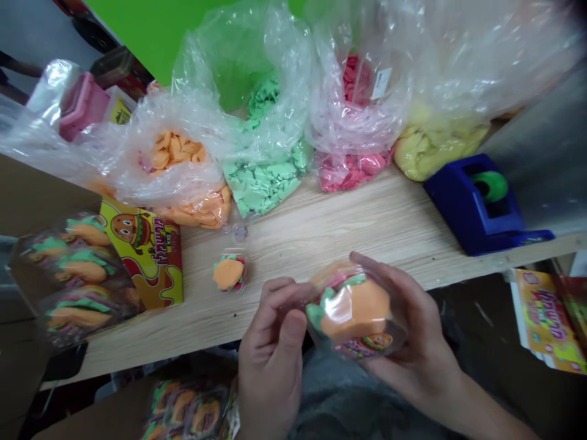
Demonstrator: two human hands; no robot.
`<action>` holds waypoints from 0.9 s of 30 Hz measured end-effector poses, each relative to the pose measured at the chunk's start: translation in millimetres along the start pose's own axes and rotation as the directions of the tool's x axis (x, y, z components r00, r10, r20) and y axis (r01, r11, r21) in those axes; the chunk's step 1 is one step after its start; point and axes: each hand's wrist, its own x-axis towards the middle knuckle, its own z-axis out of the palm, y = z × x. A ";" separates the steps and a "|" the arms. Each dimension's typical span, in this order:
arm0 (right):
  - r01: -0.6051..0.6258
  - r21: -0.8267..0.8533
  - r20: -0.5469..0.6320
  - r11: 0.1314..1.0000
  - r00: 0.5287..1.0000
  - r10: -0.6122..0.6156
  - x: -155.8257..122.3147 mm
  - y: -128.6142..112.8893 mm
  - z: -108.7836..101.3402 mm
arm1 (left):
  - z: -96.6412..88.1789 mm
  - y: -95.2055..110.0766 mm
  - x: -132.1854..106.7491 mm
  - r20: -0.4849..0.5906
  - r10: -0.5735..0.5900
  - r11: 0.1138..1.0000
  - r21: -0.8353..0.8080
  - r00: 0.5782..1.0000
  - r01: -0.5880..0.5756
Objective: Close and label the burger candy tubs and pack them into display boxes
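Above the table's front edge, a burger-shaped sweet in a clear plastic pack (355, 308) is tilted toward me. Its orange bun, green and red layers show through the shiny film, with a printed burger label at the bottom. My right hand (419, 336) is closed round its right side, thumb and fingers on opposite edges. At the pack's left edge, my left hand (277, 342) has curled fingers and a bent thumb pinching the wrap. Beyond my left hand, a small packed burger piece (229, 273) lies on the wooden table (284, 244).
Clear bags of orange pieces (178, 153), green pieces (263, 180), pink pieces (353, 168) and yellow pieces (435, 146) line the back. A blue tape dispenser (472, 205) stands right. Packed burgers fill a printed box (147, 250) at left; more packs (188, 412) sit below.
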 end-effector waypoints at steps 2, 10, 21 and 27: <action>-0.031 0.028 0.090 0.999 0.996 0.028 2.1 -2.7 -4.4 | -1.5 -5.4 0.0 -0.011 -0.038 0.998 -0.048 0.999 0.037; -0.420 0.449 0.045 0.789 0.892 0.450 -5.5 18.7 -14.5 | -22.0 -60.8 -14.8 0.124 -0.370 0.928 0.097 0.921 0.360; -0.625 0.045 0.012 0.779 0.781 0.625 -46.0 33.7 -22.3 | -30.5 -77.6 -36.2 0.412 -0.359 0.799 0.600 0.837 0.048; -0.706 0.088 0.114 0.703 0.708 0.697 -39.3 34.7 -22.2 | -31.8 -82.2 -36.3 0.387 -0.444 0.787 0.599 0.808 0.145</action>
